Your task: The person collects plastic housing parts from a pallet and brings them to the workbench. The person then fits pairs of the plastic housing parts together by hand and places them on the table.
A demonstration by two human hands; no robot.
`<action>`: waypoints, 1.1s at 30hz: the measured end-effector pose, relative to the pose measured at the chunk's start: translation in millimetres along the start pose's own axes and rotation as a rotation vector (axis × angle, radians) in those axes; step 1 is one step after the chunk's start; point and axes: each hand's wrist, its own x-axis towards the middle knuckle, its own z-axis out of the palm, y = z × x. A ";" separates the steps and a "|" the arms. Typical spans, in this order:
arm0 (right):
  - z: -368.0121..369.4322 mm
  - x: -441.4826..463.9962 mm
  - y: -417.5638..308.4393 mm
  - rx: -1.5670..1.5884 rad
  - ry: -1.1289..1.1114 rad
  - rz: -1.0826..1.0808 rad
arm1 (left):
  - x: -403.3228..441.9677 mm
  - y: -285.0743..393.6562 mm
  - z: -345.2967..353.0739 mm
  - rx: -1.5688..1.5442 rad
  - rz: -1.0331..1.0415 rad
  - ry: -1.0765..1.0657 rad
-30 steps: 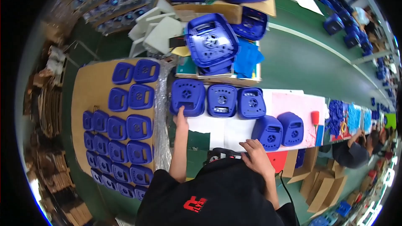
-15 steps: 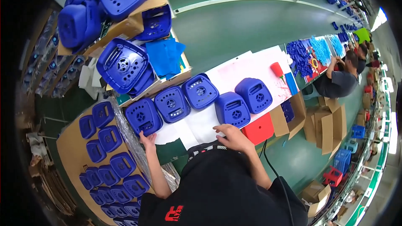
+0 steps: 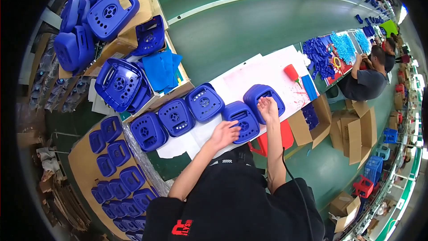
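Note:
My left hand (image 3: 224, 135) is open, fingers apart, at the left side of a blue housing (image 3: 243, 122) near the table's front edge. Over the front of another blue housing (image 3: 264, 100), farther right, is my right hand (image 3: 268, 109); its fingers are partly curled, and whether they grip anything is unclear. Three more blue housings stand in a slanting row to the left: one at the end (image 3: 148, 131), a middle one (image 3: 176, 117) and one farther back (image 3: 205, 102). White paper (image 3: 238, 76) lies beneath them.
Blue parts lie on a cardboard-covered surface (image 3: 84, 160) at lower left. A box of housings (image 3: 127, 40) stands at upper left. A red bottle (image 3: 291, 72), blue strip (image 3: 309, 87), red stool (image 3: 285, 136) and open carton (image 3: 321, 116) are at right. Two co-workers (image 3: 368, 78) sit beyond.
My left hand has left the leftmost housing and moved right to the front pair. My right hand has risen to the right housing of that pair. The view has turned towards the right.

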 end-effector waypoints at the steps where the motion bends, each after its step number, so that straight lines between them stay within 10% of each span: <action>1: -0.5 13.1 -1.2 0.075 -0.011 0.022 | 25.5 -6.9 -1.5 -0.062 -0.013 0.022; 9: -29.1 23.7 -21.0 0.157 -0.137 0.225 | 85.4 -27.8 13.5 -0.329 0.202 0.236; 16: -51.3 -96.5 -48.4 -0.341 0.051 -0.098 | 65.8 -20.1 37.0 -0.278 0.142 0.262; 28: -25.8 -187.1 -91.6 -0.253 -0.074 -0.181 | 53.4 -39.3 66.1 -0.514 0.264 0.314; 33: -9.3 -199.9 -88.8 -0.438 -0.007 -0.322 | -51.1 -79.9 117.6 0.104 0.021 0.167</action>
